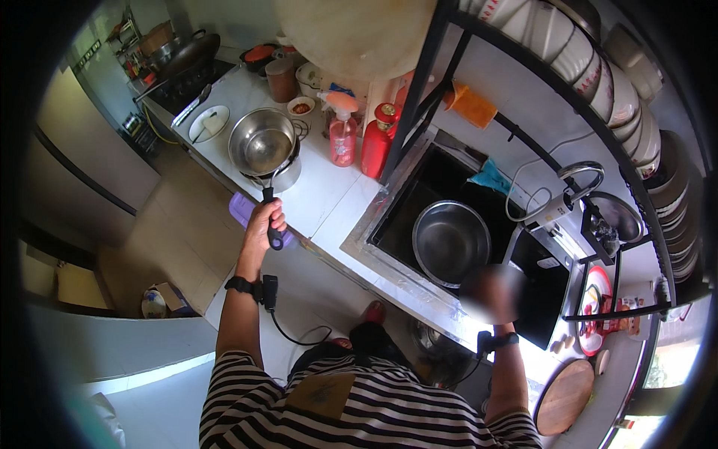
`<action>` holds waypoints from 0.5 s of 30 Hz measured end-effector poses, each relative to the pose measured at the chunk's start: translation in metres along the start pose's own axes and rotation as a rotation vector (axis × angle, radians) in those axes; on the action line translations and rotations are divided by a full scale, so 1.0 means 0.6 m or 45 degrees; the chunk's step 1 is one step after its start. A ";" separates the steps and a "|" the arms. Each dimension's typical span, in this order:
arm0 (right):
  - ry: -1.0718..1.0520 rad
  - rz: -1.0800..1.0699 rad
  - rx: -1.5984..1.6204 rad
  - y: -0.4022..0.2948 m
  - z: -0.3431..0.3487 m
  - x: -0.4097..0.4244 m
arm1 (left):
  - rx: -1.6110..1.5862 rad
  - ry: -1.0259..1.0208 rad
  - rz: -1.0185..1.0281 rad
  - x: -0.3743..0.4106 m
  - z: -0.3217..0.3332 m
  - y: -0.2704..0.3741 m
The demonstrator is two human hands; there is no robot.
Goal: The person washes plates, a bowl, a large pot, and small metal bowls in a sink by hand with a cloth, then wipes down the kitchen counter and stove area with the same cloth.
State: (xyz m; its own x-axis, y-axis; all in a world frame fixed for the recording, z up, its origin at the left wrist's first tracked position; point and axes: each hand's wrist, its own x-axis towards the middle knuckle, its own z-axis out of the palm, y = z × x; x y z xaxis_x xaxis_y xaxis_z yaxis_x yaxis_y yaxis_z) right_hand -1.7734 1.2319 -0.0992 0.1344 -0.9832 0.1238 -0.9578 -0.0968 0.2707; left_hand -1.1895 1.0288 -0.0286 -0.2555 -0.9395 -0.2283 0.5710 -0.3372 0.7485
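My left hand (263, 223) grips the black handle (275, 236) of a stainless-steel saucepan (263, 140). The pan rests at the counter's left part, over another steel pot (289, 175) whose side shows below it. A purple plastic item (240, 207) sticks out from the counter edge behind that hand. At the sink (392, 238), my right hand (496, 297) is over the near rim, beside a round metal basin (451, 244). A blur covers this hand, so its fingers and anything in them are hidden.
Left of the saucepan lies a white plate (209, 124). A pink spray bottle (343, 134) and a red bottle (378, 140) stand between saucepan and sink. A black dish rack (538, 67) with bowls overhangs the sink, near the faucet (583, 174). A round wooden board (565, 397) sits at right.
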 end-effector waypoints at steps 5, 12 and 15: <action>-0.217 0.024 0.265 0.003 0.001 0.044 | 0.072 0.008 0.168 -0.030 0.033 0.046; -0.557 0.099 0.265 0.020 0.000 0.028 | 0.891 0.450 0.265 -0.227 0.260 0.098; -0.550 0.067 0.159 0.018 0.014 0.018 | 0.982 0.107 -0.009 -0.269 0.309 0.088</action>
State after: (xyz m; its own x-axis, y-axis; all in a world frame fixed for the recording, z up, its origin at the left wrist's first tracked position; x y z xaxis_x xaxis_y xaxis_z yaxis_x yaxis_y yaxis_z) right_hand -1.7842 1.2192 -0.1028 -0.0087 -0.9592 -0.2826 -0.9874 -0.0365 0.1543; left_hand -1.2627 1.1736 0.1634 -0.1792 -0.9494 -0.2578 -0.1425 -0.2342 0.9617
